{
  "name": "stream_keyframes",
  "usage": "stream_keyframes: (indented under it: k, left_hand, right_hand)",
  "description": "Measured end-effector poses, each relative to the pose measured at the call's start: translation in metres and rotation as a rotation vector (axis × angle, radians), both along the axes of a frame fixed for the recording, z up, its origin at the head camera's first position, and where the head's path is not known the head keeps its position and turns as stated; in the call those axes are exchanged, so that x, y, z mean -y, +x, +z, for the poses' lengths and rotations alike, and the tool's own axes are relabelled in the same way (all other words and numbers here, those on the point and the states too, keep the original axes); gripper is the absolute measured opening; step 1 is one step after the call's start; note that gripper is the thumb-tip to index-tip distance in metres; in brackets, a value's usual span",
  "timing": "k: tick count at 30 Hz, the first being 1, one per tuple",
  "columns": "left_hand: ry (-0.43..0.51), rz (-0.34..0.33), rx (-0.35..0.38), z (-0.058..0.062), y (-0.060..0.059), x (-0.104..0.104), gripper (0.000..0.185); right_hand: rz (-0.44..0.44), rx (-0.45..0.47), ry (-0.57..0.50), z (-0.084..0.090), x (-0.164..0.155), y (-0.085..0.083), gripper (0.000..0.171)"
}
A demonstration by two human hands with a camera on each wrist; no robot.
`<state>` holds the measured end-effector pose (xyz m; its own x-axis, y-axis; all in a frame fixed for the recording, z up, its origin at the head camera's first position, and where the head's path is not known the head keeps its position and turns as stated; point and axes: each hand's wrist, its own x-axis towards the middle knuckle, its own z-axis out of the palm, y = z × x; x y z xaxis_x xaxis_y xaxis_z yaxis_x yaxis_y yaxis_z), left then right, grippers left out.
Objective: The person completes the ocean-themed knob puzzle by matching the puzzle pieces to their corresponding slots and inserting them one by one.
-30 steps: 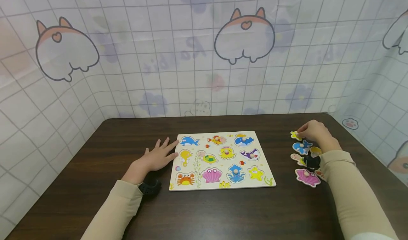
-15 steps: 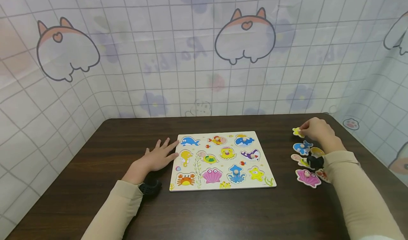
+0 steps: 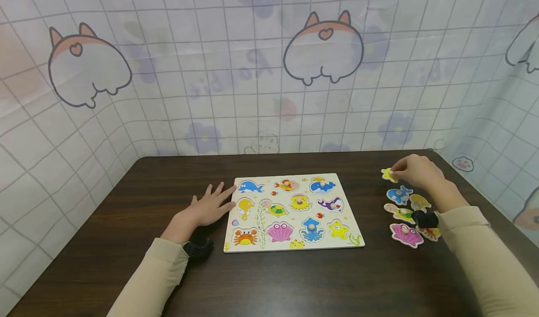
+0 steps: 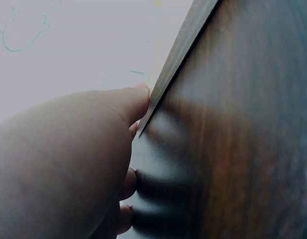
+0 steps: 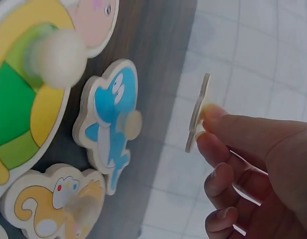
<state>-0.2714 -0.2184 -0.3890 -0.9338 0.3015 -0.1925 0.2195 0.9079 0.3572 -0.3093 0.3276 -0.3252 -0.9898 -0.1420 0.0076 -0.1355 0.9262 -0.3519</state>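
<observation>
My right hand (image 3: pixel 421 173) pinches a small yellow starfish puzzle piece (image 3: pixel 388 175) between thumb and index finger. In the right wrist view this piece appears edge-on, off the table, its knob hidden by the fingertips. Just nearer lie a blue dolphin-like piece (image 5: pixel 113 119), an orange-yellow seahorse piece (image 5: pixel 39 204) and a green-and-yellow turtle piece (image 5: pixel 14 119), all knobbed. My left hand (image 3: pixel 205 207) lies with fingers spread, its fingertips touching the left edge of the white sea-animal puzzle board (image 3: pixel 332 243). Up close, the left wrist view shows the thumb (image 4: pixel 128 104) at the board's edge.
A pink shell piece (image 3: pixel 406 235) and a reddish piece (image 3: pixel 430 234) lie by my right wrist. The board bears several sea-animal pictures, some with knobbed pieces in them. Dark wooden table (image 3: pixel 269 284) surrounds it, with a patterned cloth wall (image 3: pixel 236 106) behind.
The starfish piece has risen away from the other pieces in my right hand, then shifted slightly left. More of the seahorse and reddish pieces now shows. My left hand has stayed put.
</observation>
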Motion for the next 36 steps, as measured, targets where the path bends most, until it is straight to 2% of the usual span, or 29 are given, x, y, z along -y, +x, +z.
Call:
stream_keyframes:
  k: [11, 26, 36]
  left_hand:
    - [0.003, -0.001, 0.001, 0.002, 0.003, 0.0, 0.068]
    - [0.0, 0.002, 0.0, 0.002, 0.002, -0.001, 0.067]
    - [-0.002, 0.008, 0.001, 0.002, 0.0, -0.001, 0.068]
  right_hand:
    - [0.116, -0.082, 0.005, 0.01, 0.027, 0.023, 0.029]
    - [0.247, -0.149, 0.0, 0.01, 0.07, 0.058, 0.021]
    - [0.315, -0.102, -0.051, 0.006, 0.089, 0.069, 0.016]
